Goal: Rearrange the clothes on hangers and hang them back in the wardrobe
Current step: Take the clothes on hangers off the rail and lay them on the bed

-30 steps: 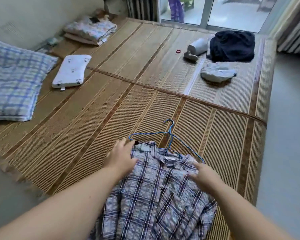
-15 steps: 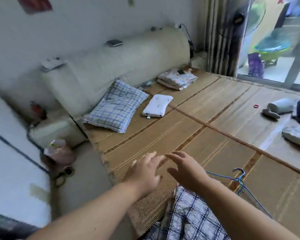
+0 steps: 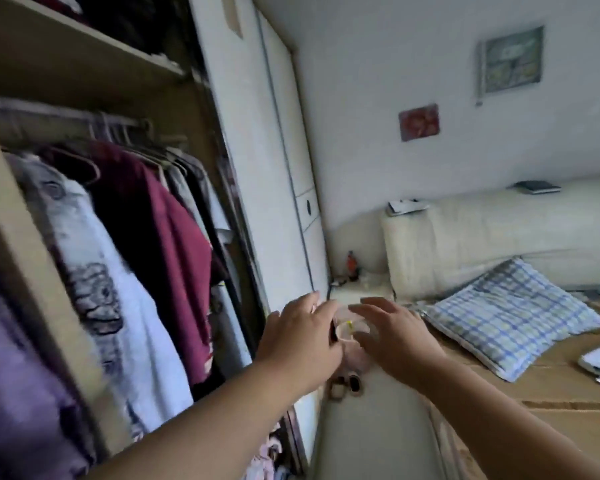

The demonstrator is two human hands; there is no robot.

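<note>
Print (image 3: 91, 295) on white garment (image 3: 137, 344), possibly lettering

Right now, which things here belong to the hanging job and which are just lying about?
Job: wardrobe, hanging rail, maroon shirt, white patterned garment, left hand, right hand, both empty.
Lying about: checked pillow, bottle, red wall picture.

Hanging clothes (image 3: 160, 230) are crowding the wardrobe rail (image 3: 32, 107) ahead of you, leaving hardly any gap. The sliding door (image 3: 250, 150) is blocking its right side; floor (image 3: 371, 441) beside the bed (image 3: 534, 393) is lying open.
</note>
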